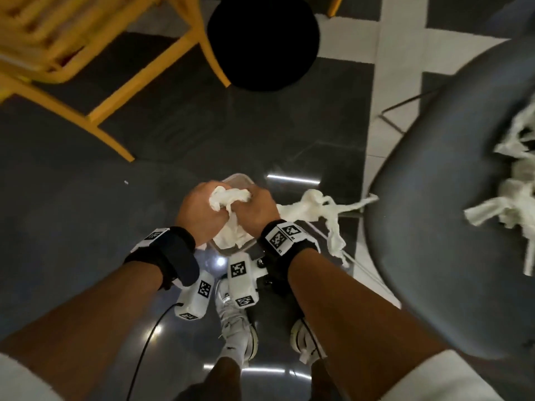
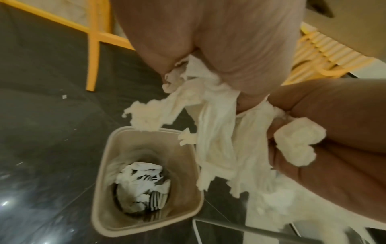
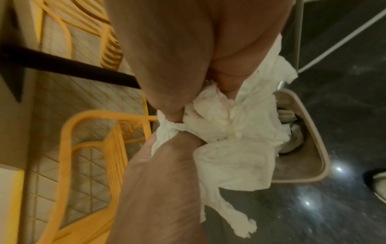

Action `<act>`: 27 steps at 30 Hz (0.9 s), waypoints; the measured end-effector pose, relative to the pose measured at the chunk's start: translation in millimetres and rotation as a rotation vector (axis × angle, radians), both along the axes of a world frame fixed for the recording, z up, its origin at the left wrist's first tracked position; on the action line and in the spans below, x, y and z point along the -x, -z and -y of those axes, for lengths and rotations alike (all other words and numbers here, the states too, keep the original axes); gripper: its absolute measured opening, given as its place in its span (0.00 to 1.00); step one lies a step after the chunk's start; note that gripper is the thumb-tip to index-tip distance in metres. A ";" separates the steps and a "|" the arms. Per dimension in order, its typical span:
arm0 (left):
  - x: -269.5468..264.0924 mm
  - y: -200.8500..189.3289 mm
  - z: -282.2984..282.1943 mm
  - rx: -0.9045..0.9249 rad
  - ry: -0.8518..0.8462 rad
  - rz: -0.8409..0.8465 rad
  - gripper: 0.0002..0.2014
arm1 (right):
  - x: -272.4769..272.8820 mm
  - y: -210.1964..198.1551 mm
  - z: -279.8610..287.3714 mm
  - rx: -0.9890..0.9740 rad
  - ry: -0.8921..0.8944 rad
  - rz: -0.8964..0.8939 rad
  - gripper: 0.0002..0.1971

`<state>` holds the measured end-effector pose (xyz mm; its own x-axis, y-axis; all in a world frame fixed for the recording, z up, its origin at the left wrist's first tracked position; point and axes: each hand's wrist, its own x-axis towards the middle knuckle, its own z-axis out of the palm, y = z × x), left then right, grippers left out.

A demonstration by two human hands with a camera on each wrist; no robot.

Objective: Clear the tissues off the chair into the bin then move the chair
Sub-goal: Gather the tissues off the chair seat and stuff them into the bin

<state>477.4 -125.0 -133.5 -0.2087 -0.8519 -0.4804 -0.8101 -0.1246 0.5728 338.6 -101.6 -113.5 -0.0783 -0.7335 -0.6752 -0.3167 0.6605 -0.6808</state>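
Note:
My left hand and right hand together grip a crumpled wad of white tissues right above a beige bin on the floor. The left wrist view shows the tissues hanging over the bin's rim, with crumpled paper lying in the bin's bottom. A twisted strand of tissue trails from my hands toward the grey chair on the right. More torn tissues lie on that chair's seat. In the right wrist view the wad is squeezed between both palms beside the bin.
A yellow slatted chair stands at the far left, and a black round stool sits beyond the bin. My feet in white shoes stand just behind the bin. The floor is dark glossy tile with a white band under the grey chair.

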 end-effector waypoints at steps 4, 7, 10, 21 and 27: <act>-51.7 44.8 -10.1 -0.096 -0.163 0.050 0.17 | -49.8 64.6 0.0 -0.064 -0.047 -0.011 0.14; -66.4 60.7 -21.8 -0.206 -0.357 -0.132 0.28 | -56.4 93.7 -8.6 -0.109 0.052 0.017 0.16; -65.7 68.8 -30.0 -0.293 -0.488 -0.286 0.23 | -53.1 118.3 -14.8 -0.153 0.151 -0.044 0.17; -66.6 88.6 -31.2 -0.309 -0.329 -0.139 0.25 | -26.6 146.3 0.0 -0.230 -0.505 -0.205 0.24; -65.1 116.1 -20.8 -0.064 -0.375 -0.010 0.15 | -11.4 157.5 5.0 0.013 -0.724 -0.441 0.12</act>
<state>542.5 -104.2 -249.5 0.1070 -0.8384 -0.5344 -0.6960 -0.4470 0.5619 350.0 -106.6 -271.0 0.1592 -0.7117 -0.6842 -0.8969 0.1854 -0.4015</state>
